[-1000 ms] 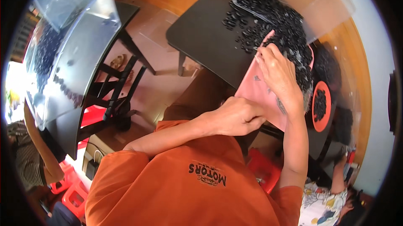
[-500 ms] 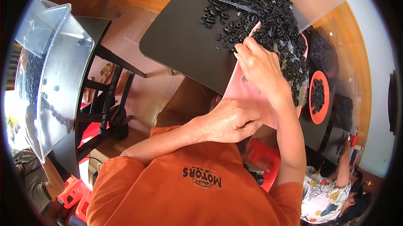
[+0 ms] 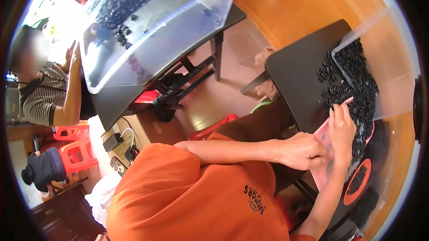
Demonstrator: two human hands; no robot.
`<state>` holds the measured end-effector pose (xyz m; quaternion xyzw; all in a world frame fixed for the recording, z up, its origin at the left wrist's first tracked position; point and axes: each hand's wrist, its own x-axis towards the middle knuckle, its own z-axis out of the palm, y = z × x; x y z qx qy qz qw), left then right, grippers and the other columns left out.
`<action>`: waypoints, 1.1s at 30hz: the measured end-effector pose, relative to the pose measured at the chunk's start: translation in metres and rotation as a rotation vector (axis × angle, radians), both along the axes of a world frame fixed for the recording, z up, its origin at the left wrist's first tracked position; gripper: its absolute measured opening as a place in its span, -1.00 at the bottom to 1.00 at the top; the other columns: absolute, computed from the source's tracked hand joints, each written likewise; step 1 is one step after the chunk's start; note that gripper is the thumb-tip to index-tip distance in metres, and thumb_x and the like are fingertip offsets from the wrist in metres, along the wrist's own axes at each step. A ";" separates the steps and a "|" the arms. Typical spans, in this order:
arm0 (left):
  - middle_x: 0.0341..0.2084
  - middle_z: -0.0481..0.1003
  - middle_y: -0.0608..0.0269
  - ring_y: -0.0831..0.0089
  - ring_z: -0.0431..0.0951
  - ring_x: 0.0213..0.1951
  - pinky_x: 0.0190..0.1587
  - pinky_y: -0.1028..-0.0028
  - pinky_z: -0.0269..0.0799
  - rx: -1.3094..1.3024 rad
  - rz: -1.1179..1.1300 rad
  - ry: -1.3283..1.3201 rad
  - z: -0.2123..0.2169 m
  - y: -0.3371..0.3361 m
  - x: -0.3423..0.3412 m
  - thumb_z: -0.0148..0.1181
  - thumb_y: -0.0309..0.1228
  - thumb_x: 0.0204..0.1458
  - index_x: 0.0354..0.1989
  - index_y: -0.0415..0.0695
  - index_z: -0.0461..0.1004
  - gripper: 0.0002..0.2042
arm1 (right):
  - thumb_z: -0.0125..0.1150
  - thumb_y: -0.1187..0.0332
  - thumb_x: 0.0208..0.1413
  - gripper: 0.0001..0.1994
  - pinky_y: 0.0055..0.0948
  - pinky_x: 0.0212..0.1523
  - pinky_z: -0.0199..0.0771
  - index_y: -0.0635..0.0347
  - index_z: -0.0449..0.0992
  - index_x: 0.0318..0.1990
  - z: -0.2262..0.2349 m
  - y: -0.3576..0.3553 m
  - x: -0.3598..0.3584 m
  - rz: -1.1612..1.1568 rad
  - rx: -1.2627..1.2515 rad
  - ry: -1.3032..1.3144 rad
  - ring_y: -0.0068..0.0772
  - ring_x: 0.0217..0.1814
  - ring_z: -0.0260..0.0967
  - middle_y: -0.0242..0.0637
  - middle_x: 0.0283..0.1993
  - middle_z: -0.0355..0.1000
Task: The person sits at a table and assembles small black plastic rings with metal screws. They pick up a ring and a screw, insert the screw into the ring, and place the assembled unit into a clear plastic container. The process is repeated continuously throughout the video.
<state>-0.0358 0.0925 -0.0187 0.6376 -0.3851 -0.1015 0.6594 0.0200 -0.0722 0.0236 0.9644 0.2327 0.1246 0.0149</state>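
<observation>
My left hand (image 3: 304, 152) is closed in a fist over the near part of a pink tray-like surface (image 3: 322, 176); whatever its fingers hold is hidden. Beside it, my right hand (image 3: 342, 129) reaches over the pink surface with bent fingers drawn together near its far corner. I cannot make out anything between those fingertips. Just beyond lies a heap of small black plastic pieces (image 3: 336, 93), some with holes. The heap spreads from a tipped clear plastic bin (image 3: 388, 64) across the dark table (image 3: 297, 57).
An orange dish (image 3: 365, 169) of black pieces stands to the right. At upper left, a large clear bin (image 3: 178, 31) rests on another dark table (image 3: 111, 107). A person in a striped top (image 3: 49, 91) is beside it. Red stools (image 3: 78, 156) stand at left.
My view has swung left, so the table and both hands appear farther right. The person by the large bin now shows more fully. Both hands stay by the pink surface.
</observation>
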 end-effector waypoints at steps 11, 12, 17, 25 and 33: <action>-0.55 0.40 -0.15 -0.04 0.44 -0.47 -0.37 0.14 0.33 -0.092 0.235 0.091 0.001 0.016 0.018 0.03 -0.42 0.10 -0.40 -0.39 0.41 -0.79 | 0.06 0.68 0.08 -0.79 -0.31 -0.37 0.34 0.37 0.46 -0.12 0.022 0.011 -0.051 -0.006 0.466 0.216 -0.23 -0.38 0.34 -0.16 -0.32 0.31; -0.54 0.41 -0.15 -0.04 0.45 -0.46 -0.37 0.15 0.33 -0.099 0.246 0.089 0.000 0.015 0.019 0.04 -0.42 0.10 -0.40 -0.39 0.41 -0.79 | 0.06 0.69 0.07 -0.79 -0.30 -0.37 0.34 0.37 0.46 -0.12 0.022 0.013 -0.054 -0.008 0.475 0.225 -0.23 -0.38 0.34 -0.16 -0.32 0.31; -0.53 0.42 -0.15 -0.06 0.47 -0.44 -0.36 0.14 0.36 -0.033 0.276 0.054 0.002 0.015 0.016 0.04 -0.42 0.09 -0.40 -0.40 0.42 -0.78 | 0.05 0.73 0.00 -0.72 -0.28 -0.33 0.34 0.36 0.46 -0.10 0.019 0.012 -0.064 0.019 0.473 0.192 -0.18 -0.34 0.34 -0.15 -0.31 0.33; -0.52 0.43 -0.16 -0.09 0.48 -0.42 -0.36 0.12 0.37 0.032 0.314 0.018 -0.001 0.019 0.012 0.07 -0.38 0.05 -0.45 -0.39 0.43 -0.75 | 0.05 0.74 -0.02 -0.70 -0.24 -0.28 0.33 0.37 0.46 -0.09 0.021 0.026 -0.075 0.052 0.427 0.128 -0.11 -0.33 0.35 -0.11 -0.31 0.33; -0.56 0.40 -0.13 -0.06 0.44 -0.48 -0.39 0.13 0.35 0.000 0.372 -0.027 0.001 0.020 0.011 0.08 -0.39 0.05 -0.49 -0.39 0.41 -0.75 | 0.11 0.69 -0.03 -0.74 -0.21 -0.33 0.39 0.33 0.46 -0.14 0.026 0.033 -0.080 0.045 0.396 0.046 -0.05 -0.33 0.42 -0.13 -0.29 0.38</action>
